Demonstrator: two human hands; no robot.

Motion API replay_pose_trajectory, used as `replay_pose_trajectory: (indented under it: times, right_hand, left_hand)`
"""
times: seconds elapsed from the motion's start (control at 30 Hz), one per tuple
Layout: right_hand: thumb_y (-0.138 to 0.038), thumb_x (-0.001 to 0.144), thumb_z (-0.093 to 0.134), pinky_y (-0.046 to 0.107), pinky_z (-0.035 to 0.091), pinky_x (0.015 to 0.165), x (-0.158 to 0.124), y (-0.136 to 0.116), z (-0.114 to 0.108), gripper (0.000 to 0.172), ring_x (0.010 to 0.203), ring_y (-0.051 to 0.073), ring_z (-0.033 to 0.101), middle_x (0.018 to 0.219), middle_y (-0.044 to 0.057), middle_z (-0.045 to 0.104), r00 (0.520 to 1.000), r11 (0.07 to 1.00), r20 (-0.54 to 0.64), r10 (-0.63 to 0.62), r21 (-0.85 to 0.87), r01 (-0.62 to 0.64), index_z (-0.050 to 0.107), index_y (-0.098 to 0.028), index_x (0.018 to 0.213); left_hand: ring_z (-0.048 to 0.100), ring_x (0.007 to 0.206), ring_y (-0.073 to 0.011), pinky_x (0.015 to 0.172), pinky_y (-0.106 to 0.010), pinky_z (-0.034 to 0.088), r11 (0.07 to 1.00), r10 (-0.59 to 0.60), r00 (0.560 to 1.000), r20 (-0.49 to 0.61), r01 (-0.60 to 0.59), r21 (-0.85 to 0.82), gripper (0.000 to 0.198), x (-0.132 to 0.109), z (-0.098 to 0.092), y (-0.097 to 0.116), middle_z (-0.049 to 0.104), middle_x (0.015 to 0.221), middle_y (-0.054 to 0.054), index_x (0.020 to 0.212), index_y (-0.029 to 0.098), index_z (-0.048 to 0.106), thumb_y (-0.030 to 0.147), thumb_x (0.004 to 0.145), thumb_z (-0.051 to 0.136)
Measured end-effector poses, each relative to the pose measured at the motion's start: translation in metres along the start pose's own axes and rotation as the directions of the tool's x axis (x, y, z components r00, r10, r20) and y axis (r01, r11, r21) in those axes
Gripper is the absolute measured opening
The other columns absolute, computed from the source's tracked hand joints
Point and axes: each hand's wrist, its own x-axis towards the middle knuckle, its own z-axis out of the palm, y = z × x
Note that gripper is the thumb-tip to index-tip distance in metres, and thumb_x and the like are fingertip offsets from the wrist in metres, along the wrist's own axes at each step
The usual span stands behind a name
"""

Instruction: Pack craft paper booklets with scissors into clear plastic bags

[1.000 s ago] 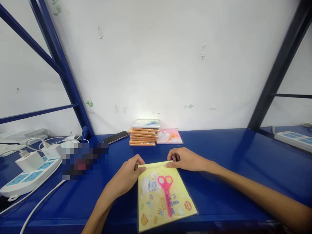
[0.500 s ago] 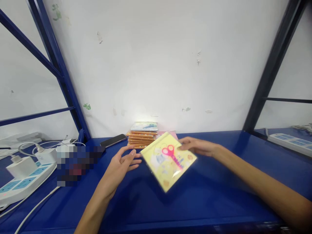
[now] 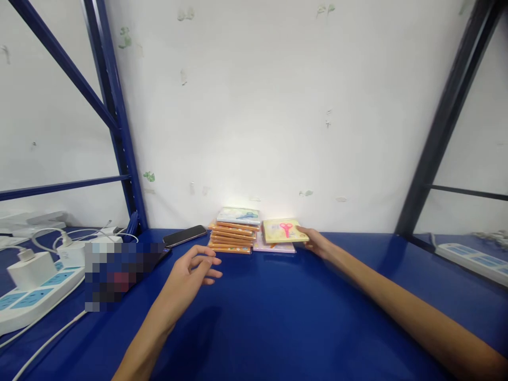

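Observation:
My right hand grips the right edge of a yellow square packet with pink scissors on its face. That packet is over a flat pink-purple packet near the wall; whether it rests on it I cannot tell. Just left stands a stack of orange-edged packets, topped by a pale packet with blue scissors. My left hand hovers over the blue table in front of the stack, fingers apart and holding nothing.
A phone lies left of the stack. Farther left are a white power strip with plugged-in chargers, loose white cables and a blurred dark object. Another power strip is at the far right. Blue metal posts frame the table.
My right hand has carried the yellow scissors packet away from me, from above the table's middle to beside the stack. My left hand stays open in nearly the same place; the view has tilted up.

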Motion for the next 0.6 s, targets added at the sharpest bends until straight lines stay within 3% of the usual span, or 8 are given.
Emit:
replay_pose_trajectory:
  times: [0.1, 0.2, 0.37, 0.5, 0.6]
  right_hand:
    - [-0.064, 0.09, 0.053, 0.027, 0.041, 0.055, 0.01, 0.0, 0.016, 0.051, 0.06, 0.019, 0.058, 0.061, 0.005, 0.06, 0.995, 0.955, -0.094, -0.019, -0.296, -0.01, 0.062, -0.018, 0.071]
    - [-0.063, 0.091, 0.053, 0.035, 0.046, 0.074, 0.009, -0.004, 0.022, 0.054, 0.084, 0.028, 0.066, 0.074, 0.013, 0.068, 0.976, 0.86, -0.206, -0.071, -0.508, -0.044, 0.063, -0.017, 0.064]
    - [-0.061, 0.099, 0.034, 0.044, 0.043, 0.09, 0.005, -0.027, 0.03, 0.064, 0.108, 0.039, 0.064, 0.098, 0.025, 0.071, 0.929, 0.791, -0.331, -0.165, -0.607, -0.076, 0.07, -0.013, 0.079]
    - [-0.072, 0.099, 0.016, 0.036, 0.048, 0.079, 0.018, -0.056, 0.063, 0.081, 0.085, 0.029, 0.07, 0.09, 0.017, 0.075, 0.966, 0.861, -0.203, -0.162, -0.508, 0.038, 0.074, -0.014, 0.093]
    - [-0.082, 0.09, 0.034, 0.033, 0.049, 0.069, 0.033, -0.07, 0.093, 0.08, 0.07, 0.023, 0.067, 0.084, 0.015, 0.075, 0.99, 0.917, -0.042, -0.132, -0.385, 0.106, 0.075, -0.014, 0.089]
  left_hand:
    - [0.075, 0.076, -0.022, 0.07, -0.034, 0.054, 0.999, -0.015, 1.0, 0.007, 0.015, 0.039, 0.037, -0.002, -0.001, 0.002, 0.074, 0.095, -0.008, 0.097, 0.019, 0.057, 0.05, 0.077, 0.064]
    - [0.074, 0.075, -0.0219, 0.07, -0.034, 0.054, 0.997, -0.022, 0.999, 0.03, 0.02, 0.074, 0.034, -0.004, -0.005, 0.005, 0.073, 0.095, -0.008, 0.093, 0.02, 0.055, 0.049, 0.076, 0.063]
    - [0.073, 0.075, -0.0216, 0.07, -0.034, 0.053, 0.994, -0.013, 0.999, 0.034, 0.009, 0.111, 0.031, -0.006, -0.011, 0.007, 0.073, 0.095, -0.009, 0.093, 0.02, 0.054, 0.048, 0.078, 0.059]
    - [0.074, 0.076, -0.0226, 0.073, -0.035, 0.053, 0.988, -0.017, 0.999, 0.043, 0.01, 0.154, 0.036, -0.007, -0.013, 0.007, 0.074, 0.099, -0.011, 0.106, 0.017, 0.057, 0.043, 0.081, 0.055]
    - [0.075, 0.076, -0.0233, 0.074, -0.035, 0.053, 0.982, -0.023, 0.999, 0.047, 0.014, 0.187, 0.039, -0.008, -0.013, 0.008, 0.074, 0.1, -0.012, 0.11, 0.016, 0.058, 0.042, 0.083, 0.052]
